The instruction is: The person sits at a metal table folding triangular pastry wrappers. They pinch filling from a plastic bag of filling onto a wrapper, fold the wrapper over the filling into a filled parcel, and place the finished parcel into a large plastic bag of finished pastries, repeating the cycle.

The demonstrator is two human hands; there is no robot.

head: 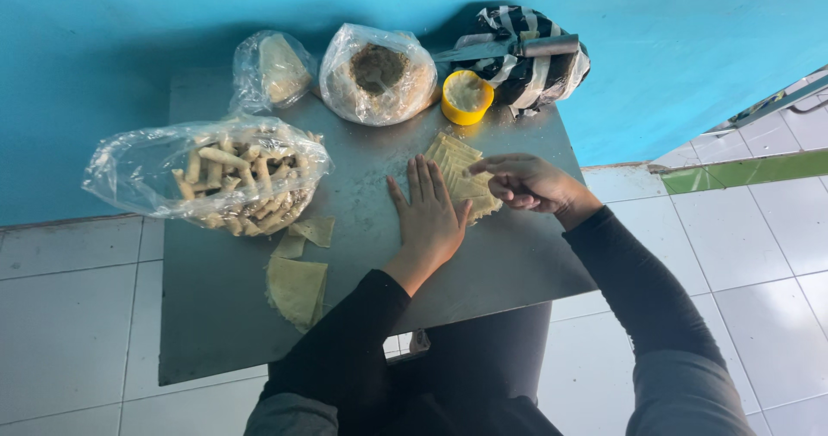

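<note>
Right hand (526,181) pinches wrapper stack (461,177) beside left hand (427,216).

Both arms in long black sleeves, snug fit, reaching to wrists; fabric matte, slight creases at elbows. Upper arms/shoulders show grey garment over the black, layered look. Left hand (429,216) and right hand (528,182) bare, no gloves, rings or watch seen. Dark clothing on lap, detail unclear.
</note>
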